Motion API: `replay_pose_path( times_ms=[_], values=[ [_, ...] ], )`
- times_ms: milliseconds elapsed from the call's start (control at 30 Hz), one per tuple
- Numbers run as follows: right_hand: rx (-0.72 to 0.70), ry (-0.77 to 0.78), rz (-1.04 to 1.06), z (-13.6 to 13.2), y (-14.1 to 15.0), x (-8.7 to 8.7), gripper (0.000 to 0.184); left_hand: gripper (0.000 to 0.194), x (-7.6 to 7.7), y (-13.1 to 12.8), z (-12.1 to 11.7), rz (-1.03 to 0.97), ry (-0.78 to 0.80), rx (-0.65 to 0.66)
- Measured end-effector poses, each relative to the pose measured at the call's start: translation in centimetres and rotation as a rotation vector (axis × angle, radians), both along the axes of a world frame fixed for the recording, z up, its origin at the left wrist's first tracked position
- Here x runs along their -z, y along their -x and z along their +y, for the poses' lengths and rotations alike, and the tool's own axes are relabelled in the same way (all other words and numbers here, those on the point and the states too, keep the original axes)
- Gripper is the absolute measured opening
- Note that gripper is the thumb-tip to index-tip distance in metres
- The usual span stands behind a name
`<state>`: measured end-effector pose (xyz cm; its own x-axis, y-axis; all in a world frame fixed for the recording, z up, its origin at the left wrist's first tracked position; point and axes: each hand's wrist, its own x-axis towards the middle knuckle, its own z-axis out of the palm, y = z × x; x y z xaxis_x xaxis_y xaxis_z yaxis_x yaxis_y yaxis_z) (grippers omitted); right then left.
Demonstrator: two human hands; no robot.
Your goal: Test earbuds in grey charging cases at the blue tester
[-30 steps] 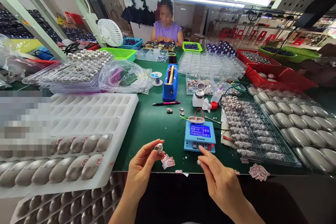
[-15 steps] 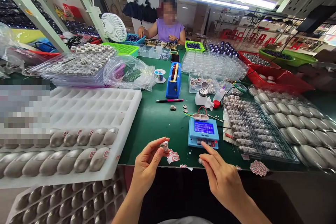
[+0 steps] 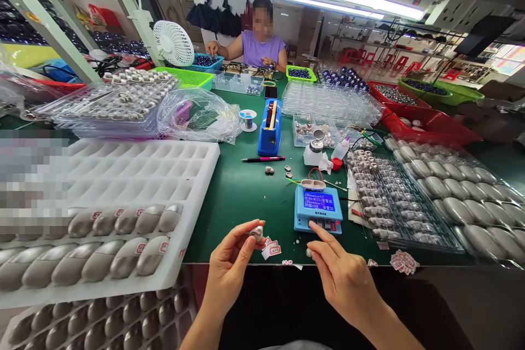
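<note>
My left hand (image 3: 229,265) pinches a small silver earbud part (image 3: 257,231) between thumb and fingertips, just above the front edge of the green mat. My right hand (image 3: 342,279) points its index finger at the buttons of a small blue tester with a lit screen (image 3: 318,208); its other fingers curl round a small silver piece (image 3: 309,252). Red-and-white stickers (image 3: 271,248) lie on the mat between my hands.
A white foam tray (image 3: 164,169) with silver shells fills the left. Clear trays of small parts (image 3: 389,202) and larger shells (image 3: 463,197) lie to the right. A blue tape dispenser (image 3: 269,128), pen (image 3: 262,159) and bottles (image 3: 314,149) stand behind. A person in purple (image 3: 262,46) sits opposite.
My hands hold almost the same pose; the right index finger has crept nearer the tester's buttons. The person opposite has reached one hand out into the blue basket.
</note>
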<state>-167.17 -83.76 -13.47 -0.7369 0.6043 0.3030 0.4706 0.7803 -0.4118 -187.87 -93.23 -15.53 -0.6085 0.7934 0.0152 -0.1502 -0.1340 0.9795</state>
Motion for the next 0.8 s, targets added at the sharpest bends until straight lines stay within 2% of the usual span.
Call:
replay_pose_path(
  times_ms=[467,600,800],
  values=[
    [-0.001,0.078,-0.004,-0.26,-0.08,0.48,0.025,0.027,-0.62,-0.84,0.11,0.021,0.034,-0.070],
    [-0.003,0.109,0.014,0.00,-0.21,0.30,0.024,0.030,-0.39,-0.76,0.31,0.070,0.045,-0.058],
    [-0.055,0.206,0.217,0.37,-0.96,0.72,0.021,0.032,0.00,-0.55,0.43,0.089,0.069,-0.056]
  ],
)
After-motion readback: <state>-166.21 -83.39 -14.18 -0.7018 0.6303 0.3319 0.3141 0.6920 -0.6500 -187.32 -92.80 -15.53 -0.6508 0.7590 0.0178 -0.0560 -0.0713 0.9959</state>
